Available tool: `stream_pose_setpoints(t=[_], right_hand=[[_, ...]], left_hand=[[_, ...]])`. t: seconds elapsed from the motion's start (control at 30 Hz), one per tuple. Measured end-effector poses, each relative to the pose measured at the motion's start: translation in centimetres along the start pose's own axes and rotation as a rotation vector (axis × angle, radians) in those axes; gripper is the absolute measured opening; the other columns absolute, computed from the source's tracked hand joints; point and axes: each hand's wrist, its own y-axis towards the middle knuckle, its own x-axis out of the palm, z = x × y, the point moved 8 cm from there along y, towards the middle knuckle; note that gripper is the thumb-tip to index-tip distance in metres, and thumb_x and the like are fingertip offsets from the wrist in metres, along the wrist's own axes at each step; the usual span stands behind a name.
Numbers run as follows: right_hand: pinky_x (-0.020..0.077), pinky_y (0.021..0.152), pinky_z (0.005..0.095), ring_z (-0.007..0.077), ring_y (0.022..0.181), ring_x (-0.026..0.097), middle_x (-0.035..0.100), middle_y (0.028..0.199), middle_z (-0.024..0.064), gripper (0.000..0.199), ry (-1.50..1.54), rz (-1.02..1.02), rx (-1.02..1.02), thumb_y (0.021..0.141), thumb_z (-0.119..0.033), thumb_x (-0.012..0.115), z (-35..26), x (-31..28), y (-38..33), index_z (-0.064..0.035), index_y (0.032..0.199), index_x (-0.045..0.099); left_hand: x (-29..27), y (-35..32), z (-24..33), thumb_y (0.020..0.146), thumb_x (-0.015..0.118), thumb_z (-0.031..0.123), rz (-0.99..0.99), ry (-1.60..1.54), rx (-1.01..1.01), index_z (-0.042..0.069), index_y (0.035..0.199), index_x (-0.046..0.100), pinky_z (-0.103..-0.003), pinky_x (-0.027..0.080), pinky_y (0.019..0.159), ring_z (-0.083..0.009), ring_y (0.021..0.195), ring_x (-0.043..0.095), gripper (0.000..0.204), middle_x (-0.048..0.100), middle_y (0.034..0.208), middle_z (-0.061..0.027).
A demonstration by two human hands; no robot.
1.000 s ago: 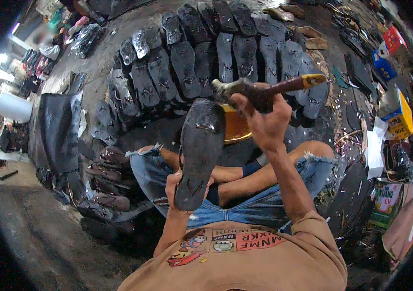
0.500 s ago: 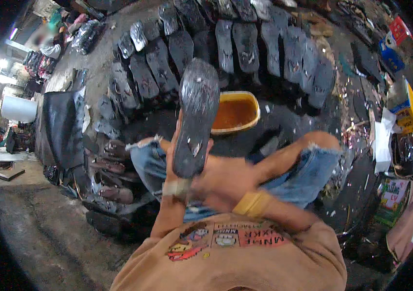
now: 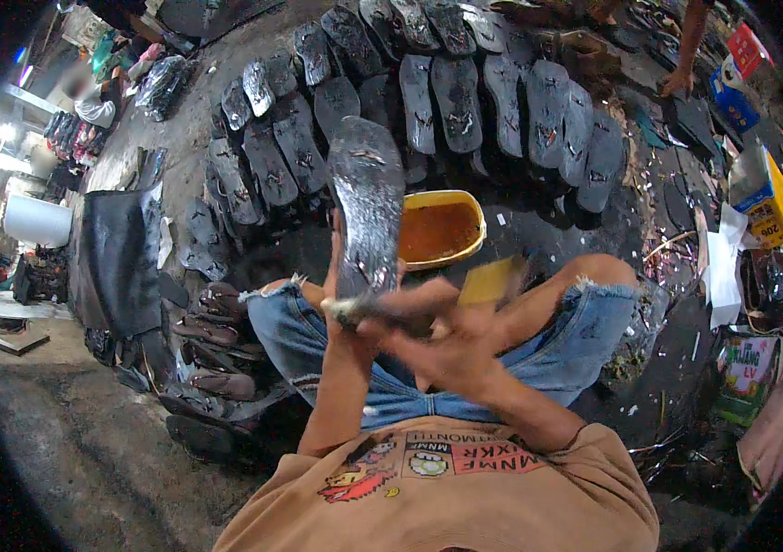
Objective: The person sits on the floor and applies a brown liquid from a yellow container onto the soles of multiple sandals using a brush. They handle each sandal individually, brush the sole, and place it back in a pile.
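My left hand point(image 3: 333, 293) grips a black shoe sole point(image 3: 366, 202) from beneath, its long face turned up. That face has a wet, glossy coat along most of its length. In my right hand point(image 3: 442, 336), blurred by motion, is a brush with a flat yellow handle point(image 3: 488, 281). Its pale bristle end point(image 3: 347, 311) lies across the near end of the sole, seemingly touching it. Just beyond, right of the sole, stands a yellow-rimmed tub point(image 3: 482, 225) holding orange-brown liquid.
Rows of black soles point(image 3: 456, 106) fan out on the ground ahead. Brown shoe pieces point(image 3: 226, 359) are stacked at my left, near a black sheet point(image 3: 122, 262). A yellow and blue box point(image 3: 764, 198) stands right. Another person's hand point(image 3: 677, 81) reaches in at the upper right.
The brush has swung from pointing toward me to pointing away, its bristle end now at the sole's near end. More gloss shows down the sole. Another person's arm has appeared at upper right.
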Motion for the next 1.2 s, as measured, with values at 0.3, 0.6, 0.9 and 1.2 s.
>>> stream_pose_setpoints(t=[0.3, 0.6, 0.9, 1.2], right_hand=[[0.0566, 0.071, 0.0342, 0.0218, 0.075, 0.071, 0.074, 0.086, 0.0087, 0.018, -0.235, 0.187, -0.116, 0.076, -0.016, 0.083, 1.6, -5.3, 6.2, -0.0082, 0.091, 0.075], [0.0519, 0.066, 0.0304, 0.0150, 0.076, 0.066, 0.070, 0.089, 0.0044, 0.020, -0.148, 0.074, -0.081, 0.078, -0.008, 0.079, 3.1, -9.8, 3.4, -0.0066, 0.094, 0.068], [0.0472, 0.091, 0.0319, 0.0174, 0.100, 0.059, 0.063, 0.115, 0.0103, 0.044, -0.026, 1.614, 0.045, 0.089, -0.025, 0.077, 8.1, -30.3, -3.7, 0.0033, 0.119, 0.059], [0.0518, 0.097, 0.0416, 0.0252, 0.107, 0.060, 0.058, 0.121, 0.0122, 0.061, -0.045, 1.486, 0.152, 0.086, -0.021, 0.079, 12.8, -31.5, -5.1, -0.0026, 0.134, 0.046]], left_hand=[[-0.3, 0.6, -0.9, 0.107, 0.039, 0.032, 0.237, -0.085, -0.094, 0.008, 0.135, 0.054, -0.038, 0.060, 0.084, -0.0256, 0.100, 0.068, 0.039, 0.068, 0.114, -0.0111], [7.8, 9.9, 4.3, 0.096, 0.061, 0.016, 0.086, 0.609, 0.208, 0.004, 0.138, 0.051, -0.038, 0.056, 0.090, -0.0239, 0.106, 0.065, 0.045, 0.063, 0.125, -0.0139], [14.9, 47.7, -9.7, 0.101, 0.052, 0.016, -0.300, 0.626, -0.376, -0.002, 0.111, 0.064, -0.042, 0.059, 0.085, -0.0236, 0.090, 0.071, 0.024, 0.071, 0.103, -0.0123], [3.5, 63.5, -27.8, 0.089, 0.062, 0.006, 0.050, 0.901, -0.366, -0.006, 0.094, 0.062, -0.041, 0.052, 0.047, -0.0250, 0.065, 0.067, 0.013, 0.067, 0.087, -0.0143]])
